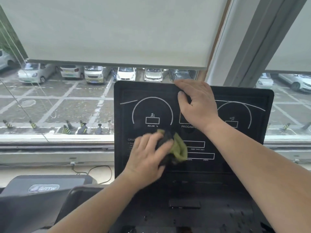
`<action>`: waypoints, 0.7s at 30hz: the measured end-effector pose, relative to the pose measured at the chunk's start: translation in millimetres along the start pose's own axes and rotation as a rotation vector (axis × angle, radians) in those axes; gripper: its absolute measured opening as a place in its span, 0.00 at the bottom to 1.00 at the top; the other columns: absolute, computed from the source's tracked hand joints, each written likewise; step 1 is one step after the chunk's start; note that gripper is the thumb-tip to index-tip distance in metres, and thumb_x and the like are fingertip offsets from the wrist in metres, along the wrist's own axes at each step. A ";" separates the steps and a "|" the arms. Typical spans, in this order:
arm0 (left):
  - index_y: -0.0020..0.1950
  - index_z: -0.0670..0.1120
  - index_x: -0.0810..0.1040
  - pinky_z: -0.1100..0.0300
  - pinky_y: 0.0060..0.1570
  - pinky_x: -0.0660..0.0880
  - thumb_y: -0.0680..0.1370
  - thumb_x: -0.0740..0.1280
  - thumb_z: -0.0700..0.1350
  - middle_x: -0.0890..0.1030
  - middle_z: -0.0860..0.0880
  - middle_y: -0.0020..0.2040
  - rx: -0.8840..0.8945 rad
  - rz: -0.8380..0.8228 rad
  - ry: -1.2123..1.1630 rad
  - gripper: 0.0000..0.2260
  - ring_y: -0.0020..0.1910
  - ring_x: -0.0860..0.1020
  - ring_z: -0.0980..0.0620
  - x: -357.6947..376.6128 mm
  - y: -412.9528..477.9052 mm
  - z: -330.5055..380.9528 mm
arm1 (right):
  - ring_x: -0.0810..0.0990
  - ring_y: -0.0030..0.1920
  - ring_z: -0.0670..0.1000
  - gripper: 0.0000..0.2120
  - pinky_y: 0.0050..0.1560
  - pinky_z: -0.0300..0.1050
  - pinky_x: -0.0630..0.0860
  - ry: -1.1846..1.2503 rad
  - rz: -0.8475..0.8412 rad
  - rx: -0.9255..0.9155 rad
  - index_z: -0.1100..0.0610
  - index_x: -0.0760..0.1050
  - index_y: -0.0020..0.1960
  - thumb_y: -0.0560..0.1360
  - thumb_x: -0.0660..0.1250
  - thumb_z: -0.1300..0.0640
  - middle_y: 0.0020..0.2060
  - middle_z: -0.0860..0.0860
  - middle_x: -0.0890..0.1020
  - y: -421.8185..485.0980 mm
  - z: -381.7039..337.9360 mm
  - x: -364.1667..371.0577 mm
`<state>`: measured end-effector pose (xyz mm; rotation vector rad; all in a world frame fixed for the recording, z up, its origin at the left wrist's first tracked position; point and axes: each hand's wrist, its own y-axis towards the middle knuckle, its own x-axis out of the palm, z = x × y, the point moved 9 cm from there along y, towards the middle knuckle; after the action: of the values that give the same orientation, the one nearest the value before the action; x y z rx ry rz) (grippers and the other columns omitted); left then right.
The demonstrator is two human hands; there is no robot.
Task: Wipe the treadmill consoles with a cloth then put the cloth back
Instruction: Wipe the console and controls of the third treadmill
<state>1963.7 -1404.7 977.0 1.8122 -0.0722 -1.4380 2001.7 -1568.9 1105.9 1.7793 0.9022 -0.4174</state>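
The black treadmill console [244,148] stands upright before me, printed with white dials and boxes. My left hand [148,153] presses a bunched green and black cloth [178,148] against the lower middle of the panel, below the incline dial. My right hand [196,103] rests flat over the console's top edge near the middle, fingers curled on the rim, holding nothing else. The cloth looks blurred and partly hidden under my left fingers.
A neighbouring treadmill's grey motor cover [43,187] lies at lower left. A window with lowered blinds [117,31] is behind the console, above a sill [55,148] with cables. The console's lower tray [185,204] is below my hands.
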 end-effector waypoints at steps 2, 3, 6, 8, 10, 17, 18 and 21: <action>0.71 0.51 0.75 0.46 0.57 0.72 0.62 0.76 0.50 0.74 0.44 0.65 0.167 -0.153 -0.006 0.36 0.59 0.75 0.40 14.1 -30.3 10.5 | 0.74 0.71 0.44 0.17 0.79 0.55 0.60 -0.002 0.006 0.003 0.47 0.80 0.69 0.82 0.62 0.54 0.66 0.41 0.82 -0.8 -0.4 -0.3; 0.71 0.52 0.75 0.46 0.56 0.72 0.62 0.75 0.50 0.74 0.45 0.66 0.232 -0.207 0.002 0.36 0.58 0.75 0.42 14.3 -37.8 9.4 | 0.73 0.71 0.45 0.17 0.79 0.55 0.60 -0.003 0.010 0.004 0.47 0.80 0.69 0.82 0.62 0.54 0.66 0.41 0.82 -1.3 -0.9 -0.2; 0.70 0.51 0.77 0.46 0.54 0.73 0.60 0.74 0.45 0.76 0.44 0.65 0.206 -0.154 0.011 0.36 0.57 0.76 0.40 -11.6 -23.8 -24.5 | 0.73 0.71 0.45 0.17 0.79 0.55 0.59 -0.009 0.021 0.000 0.47 0.80 0.69 0.82 0.63 0.54 0.66 0.42 0.81 -2.4 -2.0 0.3; 0.69 0.49 0.79 0.45 0.55 0.72 0.62 0.74 0.42 0.77 0.42 0.64 -0.040 0.036 -0.015 0.33 0.57 0.75 0.37 -48.4 2.6 -71.3 | 0.73 0.72 0.45 0.17 0.79 0.55 0.60 -0.012 0.027 -0.004 0.47 0.80 0.69 0.82 0.63 0.54 0.66 0.43 0.82 -2.0 -2.3 -0.5; 0.70 0.49 0.78 0.44 0.59 0.70 0.67 0.76 0.43 0.75 0.42 0.65 -0.310 0.198 -0.015 0.30 0.60 0.73 0.37 -78.2 18.8 -111.9 | 0.73 0.72 0.45 0.17 0.79 0.54 0.59 -0.019 0.024 -0.005 0.47 0.80 0.69 0.82 0.63 0.54 0.66 0.43 0.81 -1.7 -2.5 -0.7; 0.72 0.46 0.75 0.45 0.55 0.73 0.66 0.78 0.47 0.73 0.40 0.65 -0.350 0.140 -0.064 0.35 0.58 0.74 0.37 -28.8 -9.7 -58.1 | 0.66 0.79 0.49 0.21 0.81 0.55 0.55 -0.131 -0.120 -0.058 0.48 0.73 0.76 0.84 0.61 0.50 0.75 0.46 0.75 -3.0 -6.8 3.0; 0.72 0.47 0.74 0.46 0.53 0.74 0.63 0.79 0.48 0.73 0.41 0.64 -0.241 0.062 -0.032 0.38 0.56 0.75 0.38 -15.6 -20.2 -39.5 | 0.64 0.80 0.49 0.22 0.82 0.54 0.54 -0.161 -0.184 -0.068 0.48 0.71 0.78 0.84 0.60 0.48 0.78 0.47 0.72 -3.6 -5.4 2.4; 0.71 0.49 0.75 0.47 0.51 0.73 0.58 0.79 0.50 0.74 0.43 0.64 0.054 -0.133 0.047 0.41 0.54 0.76 0.41 1.5 -39.3 -13.9 | 0.68 0.78 0.52 0.23 0.81 0.55 0.58 -0.280 -0.180 -0.071 0.51 0.71 0.77 0.85 0.56 0.45 0.76 0.50 0.74 -6.8 13.2 -24.7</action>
<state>1959.5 -1371.4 952.3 1.9251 0.0341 -1.4968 1982.2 -1589.1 1112.5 1.5338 0.8682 -0.7223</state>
